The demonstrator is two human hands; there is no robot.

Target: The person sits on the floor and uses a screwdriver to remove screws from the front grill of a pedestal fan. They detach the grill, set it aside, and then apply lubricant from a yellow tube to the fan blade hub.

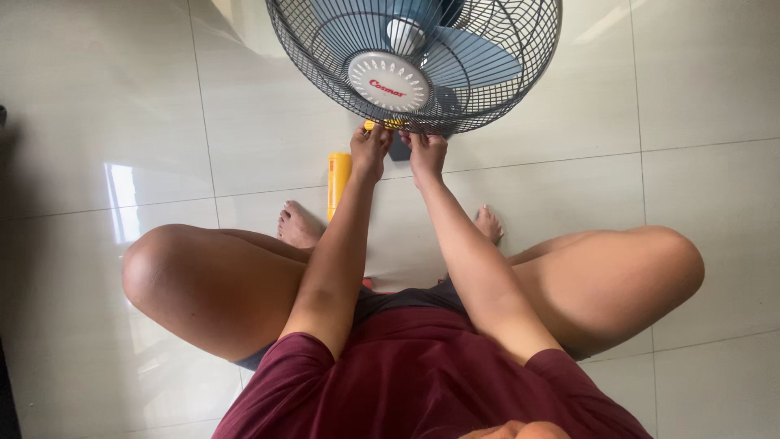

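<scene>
Head view: the person sat cross-legged on the floor (97,106), both arms stretched forward to the bottom rim of the fan (414,61). The fan stood just ahead of the feet, its dark wire grille facing the camera, with a pale round hub cap at the centre and blue blades behind the wires. The left hand (370,150) was closed, fingertips gathered on a small yellow tool (382,124) held against the lowest point of the grille rim. The right hand (426,153) was likewise closed, fingertips pinching the rim just beside the tool. The step in hand appeared to be work on the fastening at the bottom of the grille, either a clip or a screw; which one could not be told. The next move would call for a steady rim under the right hand while the left drove the tool squarely, without slipping off the wires. A yellow can (338,183) lay on the floor just left of the left forearm, near one foot. The floor was glossy pale tile with thin grout lines, reflecting window light at left.
</scene>
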